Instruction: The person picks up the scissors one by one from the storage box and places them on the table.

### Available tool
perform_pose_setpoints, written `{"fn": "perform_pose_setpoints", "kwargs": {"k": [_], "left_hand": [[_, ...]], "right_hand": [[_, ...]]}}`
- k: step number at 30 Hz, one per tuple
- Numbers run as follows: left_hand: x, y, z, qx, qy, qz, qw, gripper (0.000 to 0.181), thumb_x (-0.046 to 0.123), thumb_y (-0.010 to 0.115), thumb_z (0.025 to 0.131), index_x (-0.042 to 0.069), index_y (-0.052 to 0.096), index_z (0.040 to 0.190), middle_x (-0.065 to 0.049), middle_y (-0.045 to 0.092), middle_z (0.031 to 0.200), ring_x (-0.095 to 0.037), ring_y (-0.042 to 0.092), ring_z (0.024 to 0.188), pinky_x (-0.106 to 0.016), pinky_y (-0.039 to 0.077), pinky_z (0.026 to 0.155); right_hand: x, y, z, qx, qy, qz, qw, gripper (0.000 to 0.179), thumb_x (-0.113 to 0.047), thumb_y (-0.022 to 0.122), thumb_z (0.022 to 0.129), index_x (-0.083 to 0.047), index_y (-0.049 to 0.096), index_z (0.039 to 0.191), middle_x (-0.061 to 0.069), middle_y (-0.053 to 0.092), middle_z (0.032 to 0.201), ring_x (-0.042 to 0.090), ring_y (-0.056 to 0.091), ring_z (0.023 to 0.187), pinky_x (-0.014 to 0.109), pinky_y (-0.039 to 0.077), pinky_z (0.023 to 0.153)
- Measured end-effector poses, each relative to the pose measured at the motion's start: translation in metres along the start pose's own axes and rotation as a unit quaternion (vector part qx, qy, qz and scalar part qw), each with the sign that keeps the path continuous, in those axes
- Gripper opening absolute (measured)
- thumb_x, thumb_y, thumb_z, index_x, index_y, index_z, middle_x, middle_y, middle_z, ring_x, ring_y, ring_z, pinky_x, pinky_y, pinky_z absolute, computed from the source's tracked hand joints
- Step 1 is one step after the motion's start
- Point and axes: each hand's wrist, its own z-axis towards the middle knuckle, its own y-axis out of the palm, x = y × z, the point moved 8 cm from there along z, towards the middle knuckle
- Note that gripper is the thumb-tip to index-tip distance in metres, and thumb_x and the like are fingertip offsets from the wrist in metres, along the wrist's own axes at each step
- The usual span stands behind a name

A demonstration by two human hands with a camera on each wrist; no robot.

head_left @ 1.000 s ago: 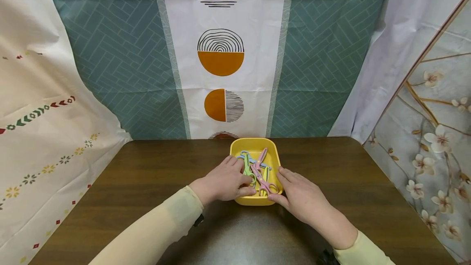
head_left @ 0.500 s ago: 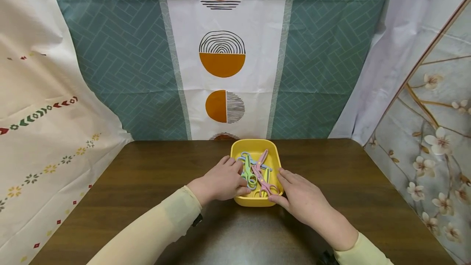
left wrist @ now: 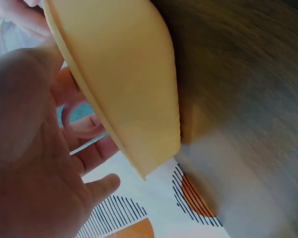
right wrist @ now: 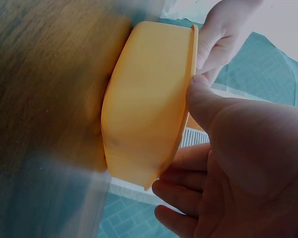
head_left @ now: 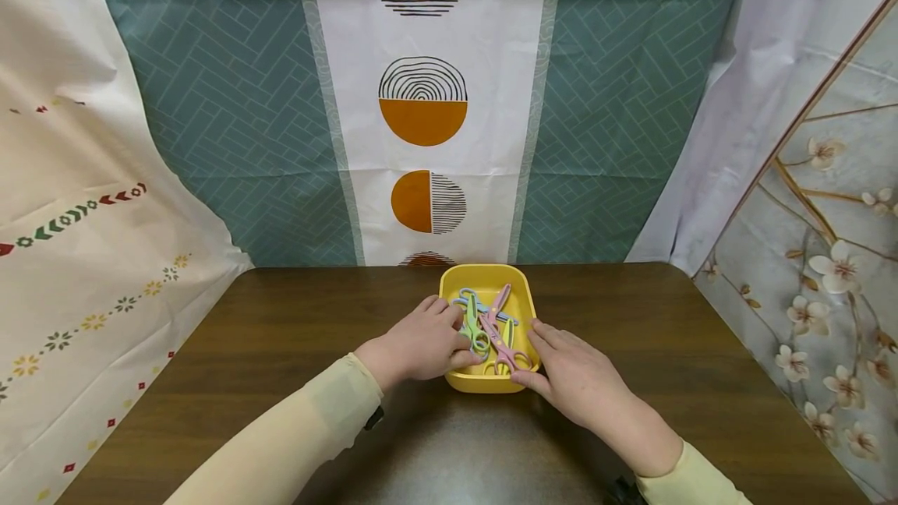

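Observation:
A yellow plastic bin [head_left: 487,385] stands on the table with several small craft scissors lying in it. Green scissors [head_left: 472,315] lie at its left, close to blue scissors [head_left: 463,301]. Pink scissors [head_left: 500,344] run diagonally over the yellow scissors [head_left: 508,330]. My left hand [head_left: 419,343] reaches over the bin's left rim, fingers loosely bent beside the green scissors. In the left wrist view, a ring-shaped handle [left wrist: 64,116] shows between those fingers. My right hand [head_left: 578,380] holds the near right corner, thumb on the front rim and fingers at the right rim.
The dark wooden table [head_left: 295,326] extends to both sides. A patterned curtain [head_left: 245,139] hangs right behind its far edge. More printed cloth [head_left: 814,318] drapes beside its right side, and a cream cloth [head_left: 105,217] hangs on the left.
My left hand has drawn back slightly to the left, its thumb away from the scissors' handles, uncovering more of the green and yellow pairs. My right hand keeps its place.

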Motion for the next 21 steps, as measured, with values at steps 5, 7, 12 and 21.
{"fn": "perform_pose_setpoints", "kwargs": {"k": [5,7,12,21], "left_hand": [[-0.001,-0.005,-0.001,0.030,-0.005,0.036,0.9989,0.054,0.065,0.051,0.111,0.022,0.083,0.114,-0.001,0.057,0.112,-0.027,0.053,0.117,-0.047,0.038,0.120],[-0.001,-0.009,-0.002,0.039,-0.007,0.050,0.9980,0.057,0.066,0.051,0.111,0.018,0.083,0.114,-0.004,0.060,0.115,-0.028,0.055,0.119,-0.045,0.039,0.120],[-0.003,-0.016,-0.006,0.039,-0.031,0.041,0.9979,0.063,0.068,0.060,0.106,0.011,0.079,0.122,-0.009,0.065,0.122,-0.030,0.058,0.122,-0.043,0.041,0.121],[0.000,-0.022,-0.010,0.031,-0.045,0.071,0.9960,0.052,0.056,0.078,0.101,0.009,0.077,0.122,-0.008,0.065,0.112,-0.026,0.058,0.105,-0.040,0.051,0.105]], "right_hand": [[-0.001,-0.001,-0.001,0.005,-0.002,-0.003,1.0000,0.083,-0.057,0.071,0.104,0.005,0.057,0.156,0.021,0.052,0.165,0.042,0.056,0.146,0.056,0.047,0.118],[-0.001,-0.002,-0.002,0.005,-0.001,-0.002,1.0000,0.083,-0.058,0.071,0.104,0.005,0.057,0.156,0.020,0.053,0.165,0.042,0.057,0.146,0.056,0.047,0.118],[-0.002,-0.003,-0.002,0.004,-0.002,0.001,1.0000,0.083,-0.058,0.070,0.104,0.005,0.057,0.156,0.021,0.053,0.164,0.042,0.056,0.146,0.056,0.047,0.118],[-0.001,-0.002,-0.002,0.000,0.000,0.007,1.0000,0.083,-0.057,0.071,0.104,0.005,0.056,0.156,0.020,0.052,0.165,0.042,0.056,0.147,0.057,0.046,0.118]]}}
